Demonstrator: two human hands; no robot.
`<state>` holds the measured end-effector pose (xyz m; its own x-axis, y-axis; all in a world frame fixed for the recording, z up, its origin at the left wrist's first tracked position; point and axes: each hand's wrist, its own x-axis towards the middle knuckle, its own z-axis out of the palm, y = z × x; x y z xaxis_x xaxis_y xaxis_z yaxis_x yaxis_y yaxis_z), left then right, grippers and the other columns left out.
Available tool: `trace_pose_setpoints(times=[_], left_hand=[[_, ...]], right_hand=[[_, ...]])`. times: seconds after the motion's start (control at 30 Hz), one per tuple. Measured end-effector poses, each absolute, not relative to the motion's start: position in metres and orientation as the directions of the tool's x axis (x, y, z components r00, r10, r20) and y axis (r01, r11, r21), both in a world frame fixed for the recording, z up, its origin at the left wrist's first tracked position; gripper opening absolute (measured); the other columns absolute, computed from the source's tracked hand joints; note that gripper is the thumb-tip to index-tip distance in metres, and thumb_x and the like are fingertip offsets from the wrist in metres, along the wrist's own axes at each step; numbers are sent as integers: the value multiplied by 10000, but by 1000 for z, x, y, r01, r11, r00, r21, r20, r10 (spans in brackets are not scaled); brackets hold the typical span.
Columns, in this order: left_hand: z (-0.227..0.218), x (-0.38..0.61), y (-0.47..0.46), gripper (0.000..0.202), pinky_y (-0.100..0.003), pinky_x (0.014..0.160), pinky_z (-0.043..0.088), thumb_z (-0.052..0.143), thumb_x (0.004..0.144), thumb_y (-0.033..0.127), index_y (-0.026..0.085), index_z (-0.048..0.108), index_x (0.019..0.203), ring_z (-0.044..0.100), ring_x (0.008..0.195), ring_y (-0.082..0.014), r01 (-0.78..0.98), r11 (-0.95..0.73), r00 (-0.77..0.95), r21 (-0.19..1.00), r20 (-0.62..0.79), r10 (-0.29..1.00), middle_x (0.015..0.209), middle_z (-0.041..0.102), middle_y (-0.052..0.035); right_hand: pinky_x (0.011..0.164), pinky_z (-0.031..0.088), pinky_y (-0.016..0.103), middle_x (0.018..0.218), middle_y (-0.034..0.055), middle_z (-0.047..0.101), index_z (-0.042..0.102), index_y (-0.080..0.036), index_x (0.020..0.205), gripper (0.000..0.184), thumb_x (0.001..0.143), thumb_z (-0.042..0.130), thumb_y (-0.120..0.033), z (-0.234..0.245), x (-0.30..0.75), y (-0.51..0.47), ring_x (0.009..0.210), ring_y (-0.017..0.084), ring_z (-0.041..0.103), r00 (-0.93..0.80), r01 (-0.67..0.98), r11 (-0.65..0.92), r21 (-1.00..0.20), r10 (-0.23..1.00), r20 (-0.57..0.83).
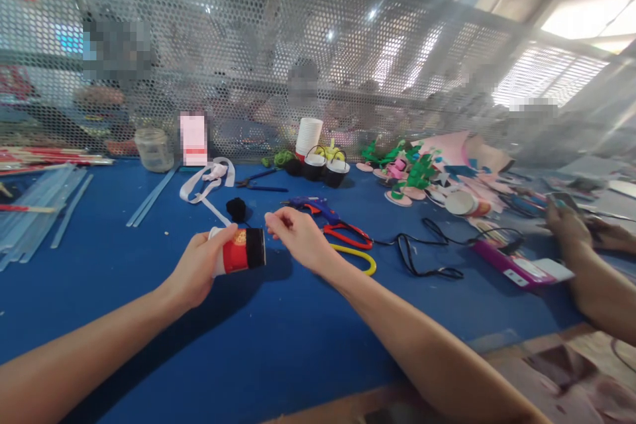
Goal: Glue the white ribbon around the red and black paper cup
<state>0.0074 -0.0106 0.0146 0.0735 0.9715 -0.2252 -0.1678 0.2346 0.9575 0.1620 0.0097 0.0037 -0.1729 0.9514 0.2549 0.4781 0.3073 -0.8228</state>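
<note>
My left hand [196, 268] grips a paper cup [234, 259] lying on its side, its open end hidden or turned away. The cup has a red printed wall with a black band around the part nearest my right hand. Just right of it, my right hand [295, 230] has thumb and forefinger pinched together; anything between them is too small to make out. A black yarn ball [236, 209] lies right behind the cup. White ribbon [191, 189] runs from the table to the cup's upper left edge. Beyond my right hand are a blue glue gun [318, 207] and red-and-yellow-handled scissors [355, 238].
Blue-handled pliers [263, 180], black-wrapped cups [336, 171] and a stack of white cups [309, 137] stand or lie at the back. Glue sticks [50, 212] lie left. A black cable [405, 255] and purple power strip [514, 266] are right, near another person's hands [569, 222].
</note>
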Motion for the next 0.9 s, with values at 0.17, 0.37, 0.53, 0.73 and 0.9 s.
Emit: trace_pose_setpoints(times=[0.17, 0.37, 0.53, 0.73, 0.9], left_hand=[[12, 6, -7, 229, -173, 361, 287, 595, 604, 324, 137, 526, 492, 415, 351, -64, -188, 251, 20, 950, -251, 968, 383, 485, 45], [8, 6, -9, 253, -181, 373, 271, 593, 603, 351, 124, 536, 508, 409, 358, -63, -142, 217, 35, 966, -214, 976, 396, 500, 42], [7, 6, -10, 284, -173, 400, 282, 586, 607, 373, 108, 529, 523, 407, 390, -53, -121, 163, 53, 979, -157, 986, 430, 508, 35], [6, 5, -10, 304, -174, 391, 257, 567, 614, 393, 107, 513, 528, 372, 382, -48, -92, 138, 57, 986, -133, 989, 417, 467, 45], [5, 5, -9, 290, -172, 394, 260, 565, 617, 382, 115, 499, 527, 367, 390, -47, -74, 130, 56, 989, -126, 990, 440, 465, 44]], right_hand=[[501, 349, 221, 594, -18, 503, 449, -168, 654, 320, 609, 569, -461, 14, 151, -12, 535, 95, 453, -274, 544, 330, -771, 939, 209], [462, 319, 218, 572, -32, 476, 409, -183, 637, 329, 600, 572, -466, 6, 148, -14, 508, 94, 434, -257, 566, 298, -768, 950, 179], [471, 316, 215, 556, -42, 455, 397, -185, 622, 288, 622, 569, -416, 5, 150, -12, 509, 91, 420, -267, 552, 313, -773, 944, 192], [483, 326, 217, 564, -35, 467, 415, -181, 627, 276, 620, 568, -410, 8, 151, -13, 520, 94, 430, -272, 544, 309, -780, 945, 185], [480, 329, 212, 547, -39, 470, 411, -181, 604, 214, 634, 559, -332, 9, 148, -15, 505, 87, 428, -253, 551, 293, -781, 951, 179]])
